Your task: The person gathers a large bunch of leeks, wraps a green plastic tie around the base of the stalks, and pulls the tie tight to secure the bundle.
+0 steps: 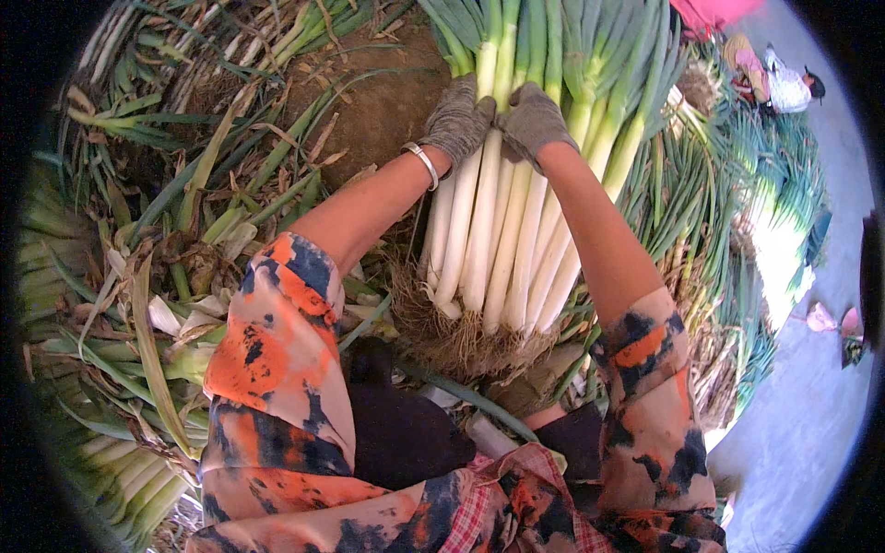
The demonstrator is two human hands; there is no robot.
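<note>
The big bunch of leeks, likely heavy, firm and smooth, is gripped at its middle by the gloved left hand and right hand, both clamped tight.

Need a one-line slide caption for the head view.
Two gloved hands, left and right, grip a bundle of leeks above trimmed leaves.

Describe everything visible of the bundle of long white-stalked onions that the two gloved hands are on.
The bundle of onions is a tight sheaf of long, smooth white stalks lying side by side, pointing away from the person. Tangled brownish roots fringe the near end; the far end turns pale green, then fans into green leaves. The left hand and right hand, both in grey knit gloves, press on it where white turns green. It rests over loose green and dried leaves beside bare soil.
</note>
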